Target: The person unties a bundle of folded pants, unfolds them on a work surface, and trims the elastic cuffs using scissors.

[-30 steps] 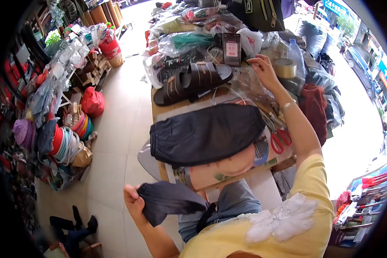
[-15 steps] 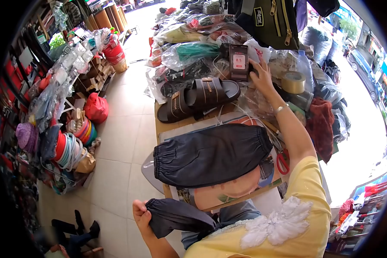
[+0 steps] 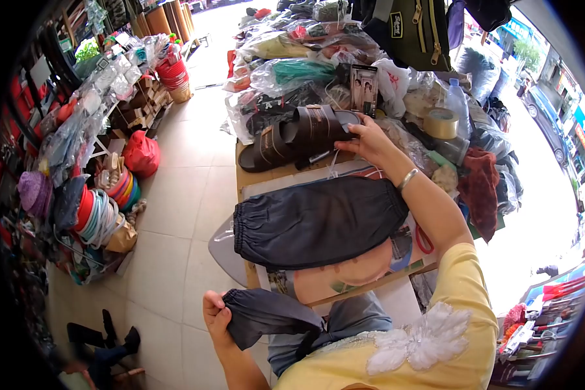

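My left hand [image 3: 217, 313] is closed on the gathered elastic end of a dark grey oversleeve [image 3: 266, 315], which hangs over my lap. My right hand [image 3: 369, 144] pinches the end of one dark brown slipper [image 3: 317, 127], thumb below and fingers on top. Its mate, another slipper [image 3: 266, 153], rests just to the left. A second oversleeve [image 3: 318, 224] lies flat on the printed board in front of me, nearer than the slippers. Propped upright behind the slippers is a phone [image 3: 364, 91] with a picture on its screen.
Plastic-bagged goods [image 3: 299, 75] pile up at the back of the table. A tape roll [image 3: 441, 123] and a water bottle [image 3: 458, 104] stand at right. Red scissors handles [image 3: 424, 240] lie near my right forearm. A green bag [image 3: 406, 32] hangs above. Someone's legs show at lower left.
My right hand has left the phone and come down-left onto the slipper, which is shifted slightly. The phone's screen has switched from a numbered page to a picture. My left hand keeps its hold.
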Demonstrator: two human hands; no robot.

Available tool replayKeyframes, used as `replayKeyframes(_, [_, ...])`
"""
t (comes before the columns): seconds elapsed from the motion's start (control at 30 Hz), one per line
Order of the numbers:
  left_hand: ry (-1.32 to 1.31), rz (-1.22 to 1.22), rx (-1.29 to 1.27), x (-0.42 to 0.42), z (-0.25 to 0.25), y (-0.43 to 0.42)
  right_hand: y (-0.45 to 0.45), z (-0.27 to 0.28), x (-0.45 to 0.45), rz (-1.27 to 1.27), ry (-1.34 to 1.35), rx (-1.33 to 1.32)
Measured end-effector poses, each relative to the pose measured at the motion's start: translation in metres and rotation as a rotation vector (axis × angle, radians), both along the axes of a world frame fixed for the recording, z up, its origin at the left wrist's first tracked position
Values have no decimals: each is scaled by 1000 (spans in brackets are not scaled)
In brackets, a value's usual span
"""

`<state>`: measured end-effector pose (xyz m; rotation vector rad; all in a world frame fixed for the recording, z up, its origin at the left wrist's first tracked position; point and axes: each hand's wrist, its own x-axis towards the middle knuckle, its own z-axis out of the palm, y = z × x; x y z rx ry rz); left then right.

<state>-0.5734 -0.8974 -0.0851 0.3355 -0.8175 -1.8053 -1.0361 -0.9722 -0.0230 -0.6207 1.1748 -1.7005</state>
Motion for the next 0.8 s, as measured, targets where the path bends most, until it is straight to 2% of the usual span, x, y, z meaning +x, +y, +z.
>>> replayKeyframes(0.67, [17,-55,-1,-10,2,-4,-28,5,11,13,3,-77])
replayKeyframes(0.73, [4,-59,-1,-8,2,-3,-37,-2,7,-14,149,38])
replayKeyframes(0.8, [21,-50,0,-9,0,-3,-39,-12,4,-40,108,72])
